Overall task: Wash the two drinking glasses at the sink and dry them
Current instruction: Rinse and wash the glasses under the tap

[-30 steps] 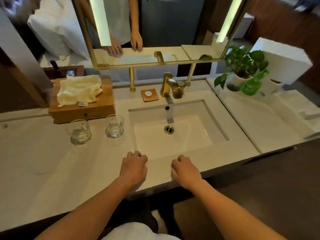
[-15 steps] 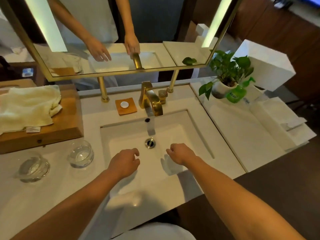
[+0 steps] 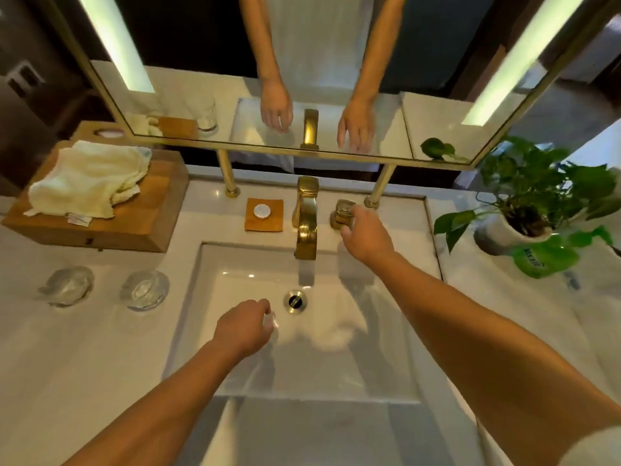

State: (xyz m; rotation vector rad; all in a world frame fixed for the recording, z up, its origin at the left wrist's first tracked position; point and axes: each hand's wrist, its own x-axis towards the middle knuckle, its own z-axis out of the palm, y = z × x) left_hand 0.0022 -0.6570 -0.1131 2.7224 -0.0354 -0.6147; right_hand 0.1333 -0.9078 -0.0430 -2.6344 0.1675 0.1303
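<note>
- Your left hand (image 3: 243, 326) and right hand (image 3: 368, 237) have left the front edge of the counter (image 3: 84, 364) and moved out over the sink (image 3: 198, 307).
- The far-left glass (image 3: 65, 286) and the nearer glass (image 3: 145, 290) stand untouched on the counter by the sink's left edge, so washing hasn't begun.
- Your left hand hovers near the drain (image 3: 295, 301), its fingers loosely curled and apparently holding nothing.
- Your right hand is at the tap handle (image 3: 343, 211) by the sink's back right corner. Its fingers are relaxed, not closed round the handle. I cannot tell whether they touch it. You probably want the water on next.
</note>
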